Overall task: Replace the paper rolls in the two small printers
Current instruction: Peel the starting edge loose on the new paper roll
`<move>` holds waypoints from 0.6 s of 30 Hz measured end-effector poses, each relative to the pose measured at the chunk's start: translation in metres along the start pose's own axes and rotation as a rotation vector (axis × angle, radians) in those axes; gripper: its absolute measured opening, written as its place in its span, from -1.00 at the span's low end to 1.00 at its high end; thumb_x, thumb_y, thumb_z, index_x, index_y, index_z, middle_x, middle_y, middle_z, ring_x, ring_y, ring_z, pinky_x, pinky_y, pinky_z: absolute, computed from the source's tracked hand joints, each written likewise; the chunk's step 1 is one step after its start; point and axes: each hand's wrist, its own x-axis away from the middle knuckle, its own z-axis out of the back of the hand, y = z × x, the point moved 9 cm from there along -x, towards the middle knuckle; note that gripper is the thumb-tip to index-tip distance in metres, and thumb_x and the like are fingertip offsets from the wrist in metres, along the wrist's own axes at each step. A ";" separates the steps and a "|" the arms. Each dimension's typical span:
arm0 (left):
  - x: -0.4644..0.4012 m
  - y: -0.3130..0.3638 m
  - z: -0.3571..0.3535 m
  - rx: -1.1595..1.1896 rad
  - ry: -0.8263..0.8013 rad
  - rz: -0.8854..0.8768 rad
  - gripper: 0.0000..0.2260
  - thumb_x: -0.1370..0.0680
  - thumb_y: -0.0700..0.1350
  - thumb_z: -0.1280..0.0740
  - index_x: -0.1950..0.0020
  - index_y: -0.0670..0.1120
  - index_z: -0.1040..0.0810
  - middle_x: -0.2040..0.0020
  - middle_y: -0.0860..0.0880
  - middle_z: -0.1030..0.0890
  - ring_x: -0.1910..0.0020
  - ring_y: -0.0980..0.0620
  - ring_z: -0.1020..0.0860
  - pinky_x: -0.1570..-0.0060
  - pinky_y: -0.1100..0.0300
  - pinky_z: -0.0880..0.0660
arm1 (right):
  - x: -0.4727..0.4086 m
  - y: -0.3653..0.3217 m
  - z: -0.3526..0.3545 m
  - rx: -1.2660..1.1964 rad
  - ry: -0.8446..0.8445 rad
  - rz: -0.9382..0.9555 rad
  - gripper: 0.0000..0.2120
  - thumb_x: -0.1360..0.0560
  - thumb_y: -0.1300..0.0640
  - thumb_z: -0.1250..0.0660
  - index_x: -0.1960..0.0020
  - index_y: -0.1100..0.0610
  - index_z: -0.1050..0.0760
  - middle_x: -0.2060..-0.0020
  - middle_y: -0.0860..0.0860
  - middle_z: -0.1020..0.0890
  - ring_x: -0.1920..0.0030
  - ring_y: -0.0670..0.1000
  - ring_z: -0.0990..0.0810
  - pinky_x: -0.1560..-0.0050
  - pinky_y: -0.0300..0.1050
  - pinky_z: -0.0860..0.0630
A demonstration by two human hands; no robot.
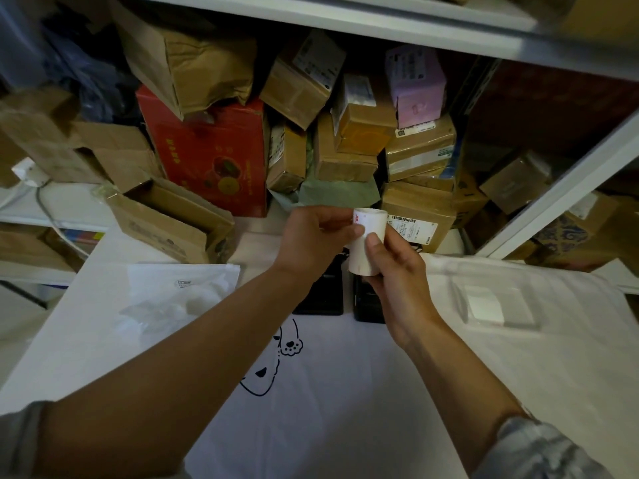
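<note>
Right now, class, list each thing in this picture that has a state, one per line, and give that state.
White paper roll: held off the table, tilted, in both hands.
Left hand: pinching the roll's upper end.
Right hand: gripping the roll's lower part.
Two small black printers: side by side, mostly hidden; lids unclear.
Open brown cardboard box: flaps open.
</note>
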 end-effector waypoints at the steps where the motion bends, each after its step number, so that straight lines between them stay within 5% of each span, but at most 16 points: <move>1: 0.001 -0.002 -0.003 0.008 -0.015 0.007 -0.73 -0.50 -0.28 -0.37 -0.20 -0.22 -0.57 0.02 -0.04 -0.62 0.14 0.21 -0.58 0.09 0.35 -0.56 | -0.001 0.000 0.001 0.006 0.008 0.000 -0.64 -0.56 0.09 -0.26 -0.35 -0.01 -0.44 -0.09 -0.12 -0.63 -0.13 -0.10 -0.60 -0.23 -0.01 -0.52; 4: 0.002 -0.007 -0.012 0.051 -0.097 0.063 -0.73 -0.53 -0.27 -0.33 -0.23 -0.23 -0.55 -0.09 -0.12 -0.63 0.00 0.03 -0.61 -0.05 0.15 -0.58 | -0.002 0.006 0.004 -0.001 0.004 -0.031 -0.71 -0.58 0.09 -0.22 -0.29 -0.05 -0.47 -0.06 -0.13 -0.63 -0.10 -0.09 -0.60 -0.21 -0.02 -0.53; 8: 0.000 -0.011 -0.004 -0.010 -0.032 0.059 -0.72 -0.46 -0.22 -0.42 -0.16 -0.21 -0.60 -0.03 -0.11 -0.65 0.07 0.04 -0.62 0.01 0.13 -0.60 | -0.002 0.011 0.000 0.014 -0.072 -0.055 -0.74 -0.60 0.11 -0.20 -0.26 -0.08 -0.46 -0.12 -0.04 -0.61 -0.16 -0.03 -0.59 -0.11 -0.05 -0.58; 14: -0.001 -0.017 0.006 -0.127 0.052 0.013 -0.78 -0.42 -0.13 -0.48 -0.04 -0.14 -0.67 0.04 -0.09 -0.70 0.11 0.00 -0.67 -0.01 -0.05 -0.60 | -0.001 0.010 0.000 0.219 -0.060 0.023 -0.48 -0.48 0.22 -0.38 -0.40 -0.03 -0.37 -0.19 -0.02 -0.57 -0.17 -0.03 -0.56 -0.14 0.01 -0.58; 18: -0.003 -0.033 0.001 -0.162 -0.107 0.092 -0.78 -0.47 -0.17 -0.42 -0.10 -0.17 -0.63 0.05 -0.07 -0.66 0.18 0.17 -0.60 0.07 0.29 -0.57 | 0.001 0.025 0.008 0.141 -0.073 -0.038 -0.50 -0.52 0.22 -0.33 -0.42 -0.01 -0.35 -0.22 -0.01 -0.57 -0.20 -0.02 -0.57 -0.13 -0.02 -0.58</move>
